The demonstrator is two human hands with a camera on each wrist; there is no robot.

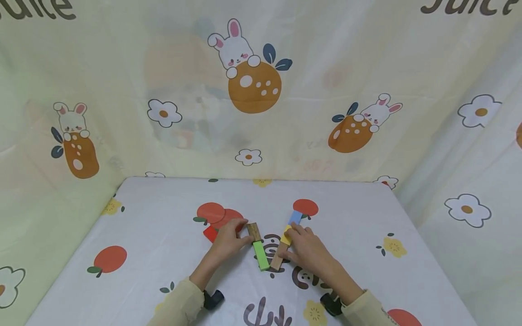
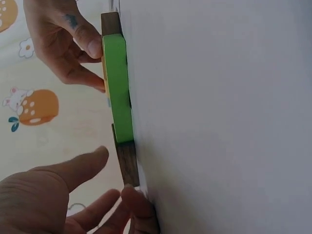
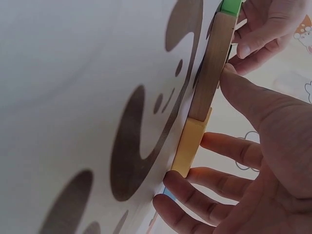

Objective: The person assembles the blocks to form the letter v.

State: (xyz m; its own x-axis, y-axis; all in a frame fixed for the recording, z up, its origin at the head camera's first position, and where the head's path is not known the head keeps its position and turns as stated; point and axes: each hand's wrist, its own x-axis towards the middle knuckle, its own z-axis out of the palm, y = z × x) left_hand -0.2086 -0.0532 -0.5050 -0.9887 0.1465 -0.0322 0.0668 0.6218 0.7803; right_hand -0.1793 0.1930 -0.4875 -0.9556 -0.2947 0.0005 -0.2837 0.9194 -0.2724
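A row of wooden blocks forms a V on the table. Its left arm is a dark brown block end to end with a green block. In its right arm lie a tan block, a yellow block and a blue block. My left hand touches the brown block's far end with its fingertips, thumb apart in the left wrist view. Spread along the right arm, my right hand rests its thumb by the tan block and its fingers by the yellow and blue ones.
A red block lies left of my left hand, partly hidden by it. The white tablecloth carries printed fruit, flowers and lettering. A patterned curtain hangs behind the table and along both sides.
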